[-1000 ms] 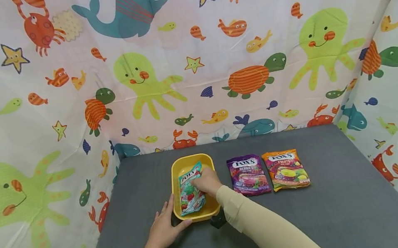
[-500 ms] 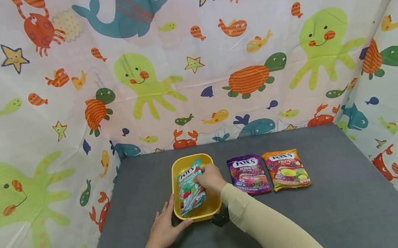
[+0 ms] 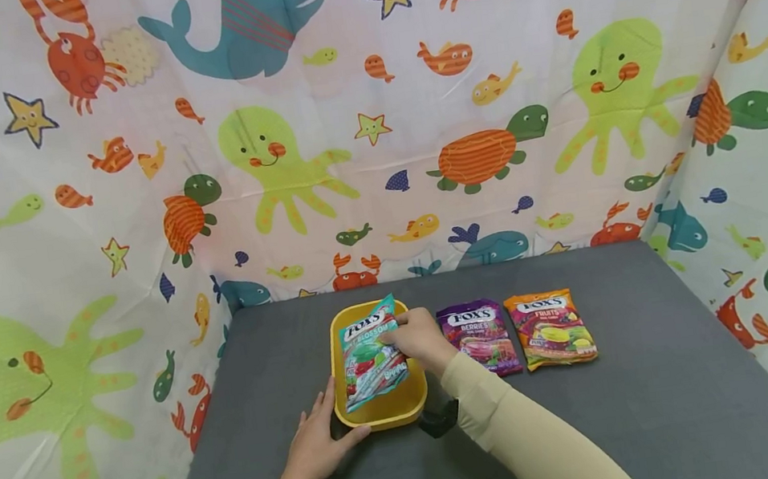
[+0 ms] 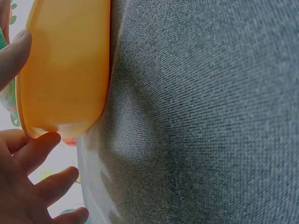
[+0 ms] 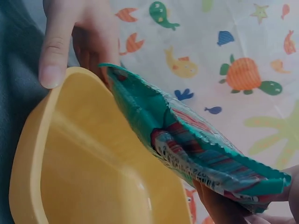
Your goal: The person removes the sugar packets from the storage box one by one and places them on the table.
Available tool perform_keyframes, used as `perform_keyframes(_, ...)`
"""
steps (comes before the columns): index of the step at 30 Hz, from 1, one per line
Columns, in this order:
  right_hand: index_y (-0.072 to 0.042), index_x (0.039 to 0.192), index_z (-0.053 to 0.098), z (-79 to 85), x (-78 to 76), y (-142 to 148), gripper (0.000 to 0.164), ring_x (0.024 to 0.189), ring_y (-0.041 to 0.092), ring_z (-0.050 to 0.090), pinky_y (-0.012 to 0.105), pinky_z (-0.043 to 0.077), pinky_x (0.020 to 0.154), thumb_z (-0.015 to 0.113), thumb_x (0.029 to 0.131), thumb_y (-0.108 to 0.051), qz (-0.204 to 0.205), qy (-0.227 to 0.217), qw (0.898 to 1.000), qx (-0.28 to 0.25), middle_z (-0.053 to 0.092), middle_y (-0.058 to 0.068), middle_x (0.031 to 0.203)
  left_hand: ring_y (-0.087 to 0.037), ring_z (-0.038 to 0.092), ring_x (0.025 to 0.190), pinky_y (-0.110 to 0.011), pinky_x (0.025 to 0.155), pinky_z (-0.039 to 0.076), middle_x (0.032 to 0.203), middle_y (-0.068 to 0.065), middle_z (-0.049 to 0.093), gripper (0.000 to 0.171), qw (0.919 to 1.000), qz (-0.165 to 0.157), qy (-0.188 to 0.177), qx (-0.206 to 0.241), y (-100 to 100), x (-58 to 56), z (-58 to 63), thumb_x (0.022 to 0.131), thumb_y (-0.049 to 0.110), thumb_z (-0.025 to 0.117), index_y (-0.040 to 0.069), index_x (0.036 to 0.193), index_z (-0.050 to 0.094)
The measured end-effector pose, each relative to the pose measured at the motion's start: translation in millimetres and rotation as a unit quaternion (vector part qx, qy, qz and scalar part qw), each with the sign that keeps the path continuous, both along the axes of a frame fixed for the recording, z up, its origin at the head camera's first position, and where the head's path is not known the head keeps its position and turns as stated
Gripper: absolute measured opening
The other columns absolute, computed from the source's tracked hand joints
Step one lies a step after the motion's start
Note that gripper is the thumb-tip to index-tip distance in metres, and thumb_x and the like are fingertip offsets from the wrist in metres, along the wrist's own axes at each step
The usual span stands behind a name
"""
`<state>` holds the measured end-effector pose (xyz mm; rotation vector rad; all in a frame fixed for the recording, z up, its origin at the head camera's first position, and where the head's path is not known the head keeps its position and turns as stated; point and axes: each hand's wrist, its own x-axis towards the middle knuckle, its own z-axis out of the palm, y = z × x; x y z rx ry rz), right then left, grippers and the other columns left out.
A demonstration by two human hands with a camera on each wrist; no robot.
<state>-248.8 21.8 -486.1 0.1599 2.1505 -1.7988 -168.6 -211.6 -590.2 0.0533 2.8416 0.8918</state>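
Note:
A teal bag of Fox's candy (image 3: pixel 372 354) is tilted over the yellow plastic tub (image 3: pixel 389 415), and my right hand (image 3: pixel 426 337) pinches its right edge. Seen from the right wrist, the candy bag (image 5: pixel 182 140) is edge-on, its wrapped sweets showing through the film, with the tub (image 5: pixel 93 163) beneath. My left hand (image 3: pixel 319 446) rests against the tub's near left corner, fingers spread along its side and thumb at the front rim. The left wrist view shows the thumb (image 4: pixel 16 53) at the rim and one fingertip on the tub's wall (image 4: pixel 70 60).
To the right of the tub lie a purple bag of Fox's Berries candy (image 3: pixel 479 340) and an orange bag of Fox's Fruits candy (image 3: pixel 552 329). They lie flat on the grey cloth table (image 3: pixel 667 396). A sea-animal curtain (image 3: pixel 378 192) encloses the back and sides.
The teal candy bag has come up out of the tub and moved slightly right with my right hand, its front turning more toward the head camera. My left hand has stayed on the tub.

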Motion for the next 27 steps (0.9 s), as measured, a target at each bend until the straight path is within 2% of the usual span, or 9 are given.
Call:
perform_keyframes(9, 0.003, 0.126, 0.057, 13.9, 12.5, 23, 0.041, 0.078, 0.020, 0.070, 0.034, 0.060, 0.068, 0.063, 0.092, -0.018, 0.012, 0.018, 1.000, -0.012, 0.069, 0.014, 0.100, -0.033, 0.025, 0.144, -0.063, 0.114, 0.011, 0.155, -0.007, 0.030, 0.109, 1.0000, -0.002, 0.007, 0.007, 0, 1.3, -0.2, 0.070, 0.075, 0.062, 0.030, 0.154, 0.009)
perform_keyframes(15, 0.001, 0.128, 0.056, 21.8, 21.8, 41, 0.044, 0.075, 0.020, 0.071, 0.035, 0.060, 0.066, 0.065, 0.090, -0.019, -0.009, 0.017, 1.000, -0.015, 0.070, 0.014, 0.099, -0.032, 0.025, 0.144, -0.062, 0.115, 0.011, 0.155, -0.006, 0.030, 0.109, 0.9999, -0.006, 0.014, 0.002, 1, 1.3, -0.5, 0.070, 0.074, 0.063, 0.029, 0.154, 0.009)
perform_keyframes(22, -0.002, 0.127, 0.058, 22.1, 30.9, 66, 0.043, 0.072, 0.020, 0.070, 0.034, 0.059, 0.065, 0.066, 0.090, -0.022, -0.033, 0.014, 0.999, 0.000, 0.069, 0.013, 0.099, -0.032, 0.025, 0.144, -0.062, 0.115, 0.012, 0.155, -0.007, 0.030, 0.108, 0.9999, -0.009, 0.015, 0.000, 2, 1.9, -1.2, 0.071, 0.072, 0.064, 0.029, 0.154, 0.010)
perform_keyframes(27, -0.003, 0.125, 0.060, 19.8, 35.7, 80, 0.041, 0.073, 0.022, 0.071, 0.035, 0.059, 0.066, 0.067, 0.089, -0.023, -0.035, 0.016, 0.999, -0.007, 0.071, 0.012, 0.096, -0.033, 0.026, 0.144, -0.062, 0.115, 0.012, 0.155, -0.006, 0.029, 0.110, 0.9999, -0.005, 0.013, -0.004, 1, 1.7, -0.6, 0.068, 0.078, 0.060, 0.032, 0.154, 0.008)
